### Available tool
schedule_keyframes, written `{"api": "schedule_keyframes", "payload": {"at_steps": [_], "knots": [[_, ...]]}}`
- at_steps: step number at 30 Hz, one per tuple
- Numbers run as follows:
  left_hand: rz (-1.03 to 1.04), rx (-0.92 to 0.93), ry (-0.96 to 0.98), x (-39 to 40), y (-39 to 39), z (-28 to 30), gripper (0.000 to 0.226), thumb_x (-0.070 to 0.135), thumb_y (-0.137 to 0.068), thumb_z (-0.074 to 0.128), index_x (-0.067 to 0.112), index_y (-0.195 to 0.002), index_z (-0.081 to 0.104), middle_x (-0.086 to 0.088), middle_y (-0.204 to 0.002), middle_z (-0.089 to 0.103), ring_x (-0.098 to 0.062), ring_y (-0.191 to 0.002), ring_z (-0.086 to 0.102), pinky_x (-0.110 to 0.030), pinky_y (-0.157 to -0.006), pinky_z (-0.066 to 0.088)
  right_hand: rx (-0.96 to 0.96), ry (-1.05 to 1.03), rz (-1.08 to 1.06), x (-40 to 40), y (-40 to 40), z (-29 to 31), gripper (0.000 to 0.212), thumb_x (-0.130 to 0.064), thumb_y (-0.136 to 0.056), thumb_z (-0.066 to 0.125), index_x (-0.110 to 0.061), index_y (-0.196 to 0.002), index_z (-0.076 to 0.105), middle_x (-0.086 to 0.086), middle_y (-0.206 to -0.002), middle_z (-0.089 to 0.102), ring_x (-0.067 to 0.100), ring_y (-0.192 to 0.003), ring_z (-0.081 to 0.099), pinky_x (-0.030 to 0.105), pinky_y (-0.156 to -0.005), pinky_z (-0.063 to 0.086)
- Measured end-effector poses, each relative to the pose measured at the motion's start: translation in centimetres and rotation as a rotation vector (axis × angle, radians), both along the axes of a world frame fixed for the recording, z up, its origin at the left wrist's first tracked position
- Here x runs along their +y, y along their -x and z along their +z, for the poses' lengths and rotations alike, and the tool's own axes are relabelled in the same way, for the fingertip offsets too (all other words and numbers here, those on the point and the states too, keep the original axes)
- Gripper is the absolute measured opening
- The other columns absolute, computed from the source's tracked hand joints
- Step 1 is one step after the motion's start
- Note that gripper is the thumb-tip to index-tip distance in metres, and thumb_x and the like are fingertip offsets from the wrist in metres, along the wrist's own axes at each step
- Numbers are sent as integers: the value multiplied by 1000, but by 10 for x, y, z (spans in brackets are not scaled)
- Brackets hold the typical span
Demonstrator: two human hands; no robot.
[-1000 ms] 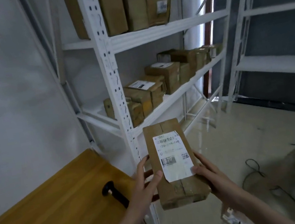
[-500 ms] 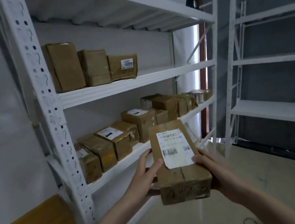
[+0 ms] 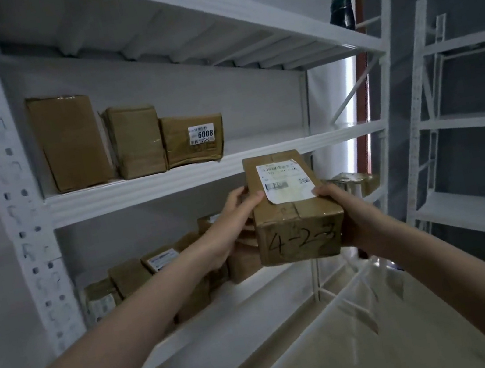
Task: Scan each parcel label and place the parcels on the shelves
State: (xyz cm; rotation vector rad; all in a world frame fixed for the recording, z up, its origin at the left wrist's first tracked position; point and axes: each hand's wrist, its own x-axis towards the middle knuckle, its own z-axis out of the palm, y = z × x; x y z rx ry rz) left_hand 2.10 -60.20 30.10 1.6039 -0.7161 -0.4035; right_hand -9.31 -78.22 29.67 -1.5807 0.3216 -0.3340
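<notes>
Both hands hold one brown cardboard parcel (image 3: 299, 232) in the air in front of the white shelf rack (image 3: 152, 187). A white printed label (image 3: 284, 181) lies on its top, and "4-2-3" is handwritten on its near end. My left hand (image 3: 231, 221) grips the parcel's left side with the thumb on top. On the right side my right hand (image 3: 340, 209) does the same, thumb at the label's corner. The parcel's far end is level with the front edge of the middle shelf, whose right half is bare.
Three brown parcels (image 3: 131, 139) stand at the left of the middle shelf, one marked 6008. Several parcels (image 3: 141, 278) fill the lower shelf behind my arms. A second white rack (image 3: 461, 121) stands at the right. A black object (image 3: 340, 11) sits on the top shelf.
The parcel has risen from waist height over the wooden table to the level of the middle shelf, and my view has swung up and toward the rack. The table and scanner have left the view.
</notes>
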Motion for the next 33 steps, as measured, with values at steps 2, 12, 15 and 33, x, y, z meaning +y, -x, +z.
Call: {"api": "schedule_keyframes", "payload": {"at_steps": [2, 12, 15, 33], "knots": [[26, -40, 27, -13, -24, 15, 63, 56, -91, 51, 30, -144, 31, 2, -123, 58, -19, -109, 58, -44, -92, 52, -7, 34, 31, -14, -23, 21, 30, -45, -93, 48, -23, -112, 54, 18, -115, 62, 36, -108, 59, 49, -98, 46], [116, -186, -62, -50, -88, 85, 59, 62, -94, 38, 30, -143, 39, -7, -141, 47, -30, -124, 51, -51, -87, 55, 17, -52, 132, -73, -121, 97, 39, -45, -87, 54, -13, -110, 57, 11, -96, 62, 28, -89, 60, 36, -66, 50], [175, -350, -146, -49, -94, 89, 72, 70, -89, 34, 27, -147, 35, -3, -152, 36, -22, -128, 45, -51, -90, 54, 72, -83, 199, -81, -147, 108, 31, -43, -89, 49, -14, -90, 57, 11, -90, 61, 27, -84, 56, 35, -65, 44], [768, -957, -216, -82, -155, 86, 40, 33, -87, 70, 10, -116, 55, 8, -77, 63, -1, -71, 56, -14, -61, 42, -279, 231, 535, -116, -257, 104, 24, -18, -90, 58, -16, -113, 53, 2, -114, 65, 8, -97, 67, 18, -86, 53]]}}
